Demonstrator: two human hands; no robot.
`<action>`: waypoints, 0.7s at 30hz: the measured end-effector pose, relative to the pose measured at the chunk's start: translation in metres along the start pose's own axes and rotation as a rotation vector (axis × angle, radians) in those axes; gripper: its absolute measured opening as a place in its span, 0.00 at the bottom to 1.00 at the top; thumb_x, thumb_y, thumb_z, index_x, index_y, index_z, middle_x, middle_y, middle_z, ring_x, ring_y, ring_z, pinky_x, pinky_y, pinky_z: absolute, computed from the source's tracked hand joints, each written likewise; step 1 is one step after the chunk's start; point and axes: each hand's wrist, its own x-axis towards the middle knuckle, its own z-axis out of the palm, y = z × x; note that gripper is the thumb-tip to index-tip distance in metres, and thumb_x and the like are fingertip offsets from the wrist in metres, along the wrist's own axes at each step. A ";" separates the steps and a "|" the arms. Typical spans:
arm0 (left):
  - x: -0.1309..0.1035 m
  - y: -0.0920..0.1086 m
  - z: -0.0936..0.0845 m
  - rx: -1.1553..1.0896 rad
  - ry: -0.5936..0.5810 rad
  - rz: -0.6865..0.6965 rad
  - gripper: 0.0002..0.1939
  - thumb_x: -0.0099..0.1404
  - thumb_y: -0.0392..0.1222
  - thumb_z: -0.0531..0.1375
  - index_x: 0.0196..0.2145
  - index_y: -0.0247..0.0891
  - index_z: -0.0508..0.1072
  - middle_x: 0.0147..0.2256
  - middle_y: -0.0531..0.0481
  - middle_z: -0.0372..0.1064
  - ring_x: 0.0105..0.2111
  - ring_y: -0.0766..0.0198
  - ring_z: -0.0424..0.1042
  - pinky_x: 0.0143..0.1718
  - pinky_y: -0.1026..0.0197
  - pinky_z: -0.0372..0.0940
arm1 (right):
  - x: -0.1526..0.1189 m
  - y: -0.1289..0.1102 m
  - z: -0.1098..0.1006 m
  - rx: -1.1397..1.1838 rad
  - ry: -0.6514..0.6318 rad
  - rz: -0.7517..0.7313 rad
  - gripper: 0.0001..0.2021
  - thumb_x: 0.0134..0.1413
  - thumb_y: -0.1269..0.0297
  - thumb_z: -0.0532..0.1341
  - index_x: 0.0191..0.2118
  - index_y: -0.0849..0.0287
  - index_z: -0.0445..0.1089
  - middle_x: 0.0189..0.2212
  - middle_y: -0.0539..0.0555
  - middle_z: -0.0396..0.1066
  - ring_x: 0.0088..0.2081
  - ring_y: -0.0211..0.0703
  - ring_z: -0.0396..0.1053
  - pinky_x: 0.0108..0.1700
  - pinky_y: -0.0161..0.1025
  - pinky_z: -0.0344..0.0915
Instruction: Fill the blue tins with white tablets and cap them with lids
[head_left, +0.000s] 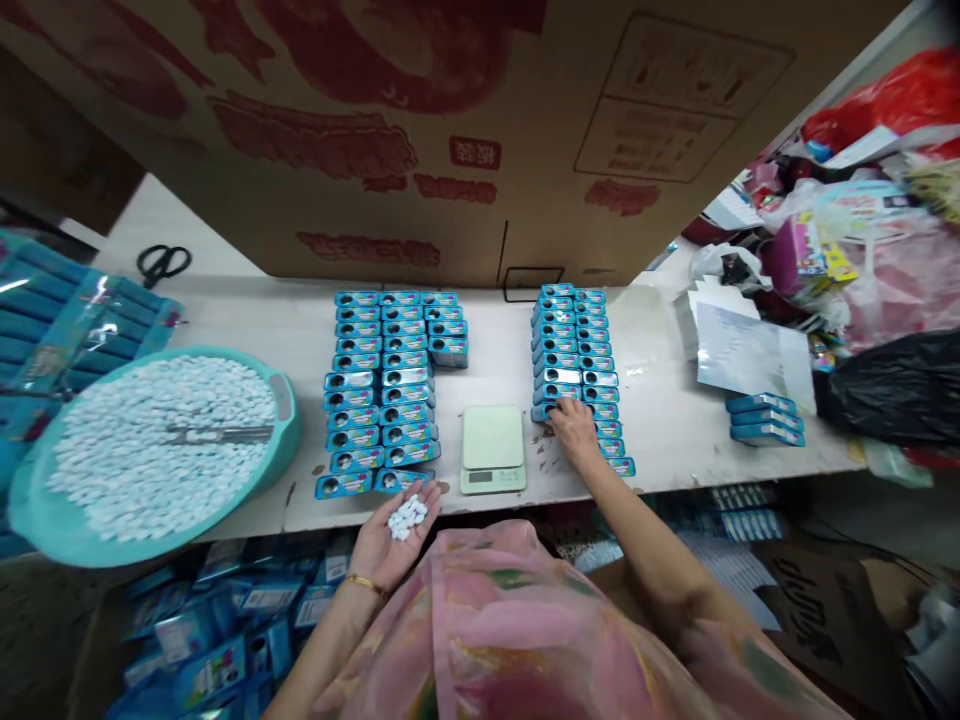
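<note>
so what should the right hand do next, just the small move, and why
Perhaps the right hand should finish at the blue box by its fingertips before moving on. Its fingers are at that box, while the left hand is held palm up with a small heap of white pieces in it. Whether the right fingers pinch a piece can't be seen.

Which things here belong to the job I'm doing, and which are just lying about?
Likely part of the job:
white pieces in your left hand
turquoise basin of white pieces
blue boxes, one at your right hand's fingers
scale, probably

Apparently just lying about:
scissors
black bag
red bag
</note>
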 end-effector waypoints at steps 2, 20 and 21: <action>-0.002 -0.001 -0.004 0.001 -0.010 0.011 0.16 0.60 0.32 0.47 0.44 0.29 0.66 0.36 0.36 0.71 0.41 0.54 0.68 0.38 0.54 0.67 | 0.001 -0.005 -0.010 0.011 0.039 -0.053 0.07 0.52 0.69 0.53 0.31 0.59 0.68 0.43 0.58 0.61 0.44 0.49 0.54 0.42 0.45 0.53; -0.008 -0.004 -0.025 -0.075 -0.017 0.029 0.17 0.59 0.32 0.48 0.46 0.29 0.65 0.37 0.36 0.71 0.41 0.55 0.68 0.38 0.54 0.67 | -0.024 -0.043 -0.030 0.370 0.191 -0.171 0.11 0.54 0.64 0.51 0.39 0.59 0.68 0.42 0.56 0.66 0.43 0.43 0.61 0.44 0.41 0.58; -0.008 -0.003 -0.027 -0.084 -0.015 0.025 0.17 0.59 0.32 0.48 0.46 0.30 0.65 0.37 0.36 0.70 0.41 0.55 0.68 0.38 0.54 0.67 | -0.026 -0.036 -0.031 0.385 0.197 -0.142 0.11 0.55 0.65 0.51 0.39 0.59 0.68 0.41 0.56 0.67 0.42 0.43 0.62 0.44 0.42 0.58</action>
